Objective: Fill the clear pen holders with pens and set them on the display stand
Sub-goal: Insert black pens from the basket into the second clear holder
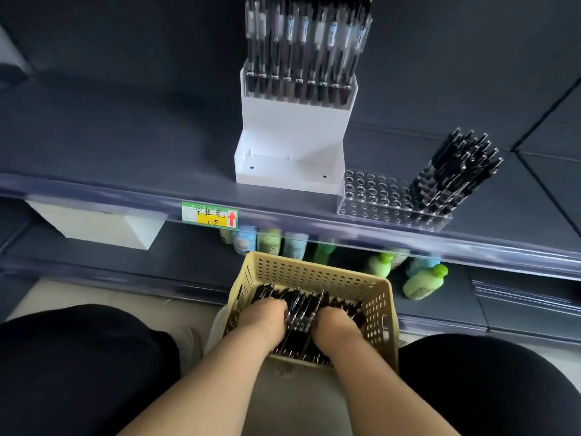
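Head view: both hands reach into the cream perforated basket [317, 275], set low between the person's knees, which holds a loose heap of pens [301, 324]. The left hand [264, 313] and right hand [334, 325] have their fingers curled down round a bundle of pens gathered between them; the fingertips are hidden in the heap. The pens are judged light, stiff and smooth-barrelled, apt to slide or fan out of a slack grasp, and are best taken round mid-barrel, aligned and squeezed evenly. They are slim, black and glossy. On the dark shelf [125, 146] above, a clear pen holder [371, 196], drilled with rows of round holes, stands just right of the white display stand [292, 121]; only its right end carries pens, which lean. A filled holder [298, 86] sits on the stand's upper tier.
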